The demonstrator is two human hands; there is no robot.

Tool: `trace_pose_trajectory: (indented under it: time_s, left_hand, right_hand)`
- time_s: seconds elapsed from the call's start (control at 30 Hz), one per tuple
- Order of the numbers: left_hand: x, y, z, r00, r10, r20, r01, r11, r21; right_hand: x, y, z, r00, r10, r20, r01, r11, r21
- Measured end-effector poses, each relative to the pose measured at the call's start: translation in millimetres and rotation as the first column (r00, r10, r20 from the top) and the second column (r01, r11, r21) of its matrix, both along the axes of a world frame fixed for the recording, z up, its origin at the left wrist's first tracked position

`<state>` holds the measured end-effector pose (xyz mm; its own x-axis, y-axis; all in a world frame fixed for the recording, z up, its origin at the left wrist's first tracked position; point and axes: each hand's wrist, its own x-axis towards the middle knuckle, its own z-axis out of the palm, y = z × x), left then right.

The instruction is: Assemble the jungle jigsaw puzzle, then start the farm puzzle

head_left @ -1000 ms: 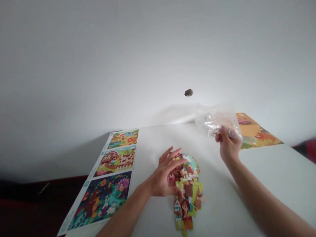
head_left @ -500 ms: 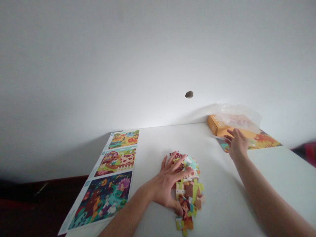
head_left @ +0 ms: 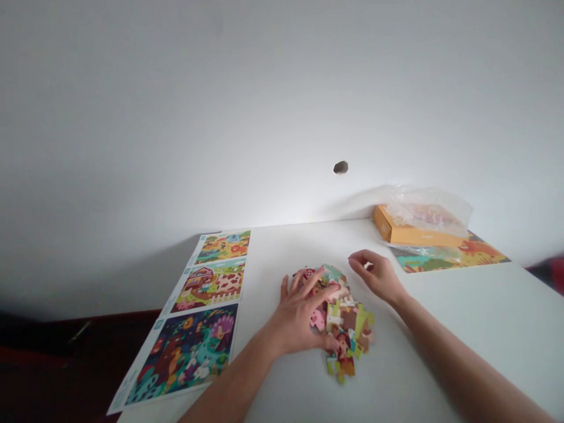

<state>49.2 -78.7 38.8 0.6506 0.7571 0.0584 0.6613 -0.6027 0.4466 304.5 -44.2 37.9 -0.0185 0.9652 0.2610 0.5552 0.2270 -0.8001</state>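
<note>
A pile of jigsaw pieces [head_left: 348, 320] lies on the white table, showing bits of a farm scene, with a pink pig and part of a red barn. My left hand [head_left: 299, 311] rests over the pile's left side, palm down, fingers spread and touching the pieces. To the right of the pile, my right hand [head_left: 379, 277] hovers with its fingers curled towards the thumb. Nothing shows between them. Behind it, a clear plastic bag [head_left: 434, 208] lies crumpled on an orange box [head_left: 423, 236]. Another clear plastic piece [head_left: 440, 252] lies at the box's front.
On the left lies a sheet with three printed pictures [head_left: 209, 291]: animals, a farm and a night forest. A colourful printed board [head_left: 478, 255] extends from under the orange box. The white wall [head_left: 282, 117] behind the table has a small hole [head_left: 341, 167].
My right hand has come away from the plastic by the box and moved left, near the jigsaw pile. Under my left hand, the lower pieces have shifted away from me and slightly right.
</note>
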Motion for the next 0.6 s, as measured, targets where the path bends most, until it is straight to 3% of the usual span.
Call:
trace_pose_trajectory:
  time_s: [0.13,0.27,0.37,0.6]
  left_hand:
    - [2.6,1.2,-7.9,0.984,0.177,0.023,-0.178,0.979,0.101]
    - [3.2,4.1,-12.2,0.947,0.315,0.061,-0.320,0.933,0.163]
    - [2.9,7.1,-13.3,0.923,0.375,0.090,-0.386,0.902,0.195]
    - [-0.6,11.8,-11.0,0.913,0.396,0.094,-0.406,0.869,0.284]
  right_hand:
    - [-7.7,-8.6,6.6,0.922,0.356,0.154,-0.355,0.934,-0.037]
    - [-6.9,-11.3,2.8,0.778,0.548,0.309,-0.527,0.836,-0.154]
    - [-9.9,-9.9,-7.8,0.750,0.533,0.391,-0.507,0.844,-0.177]
    - [-17.3,-0.5,-28.0,0.834,0.343,0.432,-0.342,0.936,-0.082]
